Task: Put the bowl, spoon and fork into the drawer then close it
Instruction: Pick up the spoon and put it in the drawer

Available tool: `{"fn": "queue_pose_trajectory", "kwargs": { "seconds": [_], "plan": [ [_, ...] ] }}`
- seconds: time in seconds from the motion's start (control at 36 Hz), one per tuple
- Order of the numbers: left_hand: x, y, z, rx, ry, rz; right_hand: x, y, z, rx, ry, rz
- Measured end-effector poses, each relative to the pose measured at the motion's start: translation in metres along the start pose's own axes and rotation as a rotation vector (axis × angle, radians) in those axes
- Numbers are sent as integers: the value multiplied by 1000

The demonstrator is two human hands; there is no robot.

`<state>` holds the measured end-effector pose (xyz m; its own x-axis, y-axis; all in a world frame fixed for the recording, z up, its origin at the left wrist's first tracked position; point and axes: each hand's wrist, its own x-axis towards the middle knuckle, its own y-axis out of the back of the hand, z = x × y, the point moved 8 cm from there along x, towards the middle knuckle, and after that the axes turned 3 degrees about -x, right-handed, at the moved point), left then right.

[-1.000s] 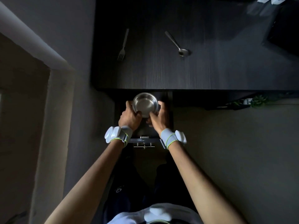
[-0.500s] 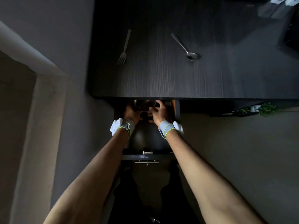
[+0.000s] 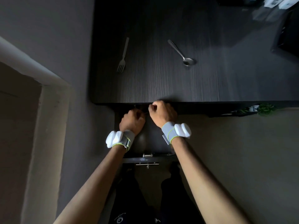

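The open drawer (image 3: 148,159) juts out under the front edge of the dark desk (image 3: 202,84). Only a thin sliver of the steel bowl's rim (image 3: 140,110) shows at the drawer's back, under the desk top. My left hand (image 3: 131,122) is curled over it inside the drawer. Higher up, my right hand (image 3: 162,113) overlaps the desk edge with its fingers closed and nothing seen in them. On the desk top the fork (image 3: 123,57) lies to the left and the spoon (image 3: 181,53) to the right, both apart from my hands.
The drawer's metal handle (image 3: 147,164) faces my legs. A small green plant (image 3: 265,109) sits on a low shelf at the right. A dark object (image 3: 288,38) stands at the desk's far right. A wall corner (image 3: 48,88) is close on the left.
Both hands carried the bowl from above the drawer front to its back, under the desk top, where it is now mostly hidden. The right hand has risen to the desk edge.
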<state>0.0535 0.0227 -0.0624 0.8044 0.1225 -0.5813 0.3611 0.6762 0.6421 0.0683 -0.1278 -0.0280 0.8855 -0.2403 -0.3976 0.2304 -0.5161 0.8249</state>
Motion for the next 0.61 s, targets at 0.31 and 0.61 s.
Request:
{"fn": "queue_pose_trajectory", "kwargs": {
  "seconds": [0.31,0.61],
  "plan": [
    [44,58,165,121,-296,198,106,113,-10,-78,0,326],
    [71,39,179,95,-318,188,157,111,25,-265,-38,352]
  ]
}}
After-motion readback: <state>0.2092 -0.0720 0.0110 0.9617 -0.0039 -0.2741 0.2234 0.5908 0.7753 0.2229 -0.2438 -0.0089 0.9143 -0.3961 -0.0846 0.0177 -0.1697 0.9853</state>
